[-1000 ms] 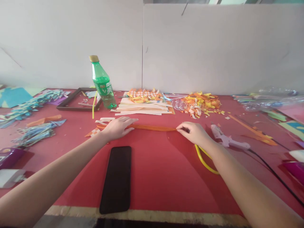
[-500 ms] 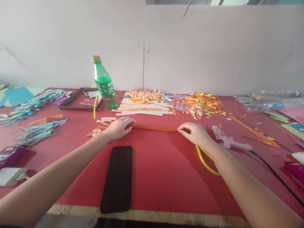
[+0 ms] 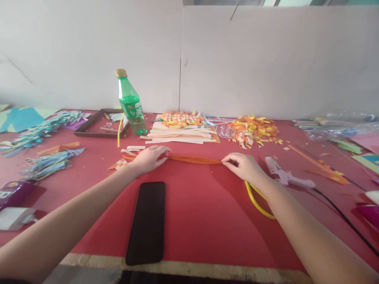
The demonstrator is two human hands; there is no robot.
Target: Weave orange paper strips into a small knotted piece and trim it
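A bundle of thin orange paper strips (image 3: 195,159) stretches sideways between my hands, just over the red tabletop (image 3: 201,213). My left hand (image 3: 151,158) is closed on its left part, with thumb and fingers pinching. The right end is pinched between the thumb and fingers of my right hand (image 3: 239,164). Left of my left hand lies a woven orange-and-white piece (image 3: 119,164) with white strips (image 3: 133,149) behind it. A yellow cord or tube (image 3: 257,203) curves out from under my right forearm.
A black phone (image 3: 146,223) lies in front. Behind stand a green bottle (image 3: 132,104), a dark frame (image 3: 96,134), pale strips (image 3: 180,136) and orange-yellow scraps (image 3: 251,129). At right lies a glue gun (image 3: 287,176) with a black cable; at left, blue paper strips (image 3: 51,162) and a white plug (image 3: 16,219).
The orange strips between my hands have fanned out slightly and look wider in the middle. Both hands keep nearly the same place and grip.
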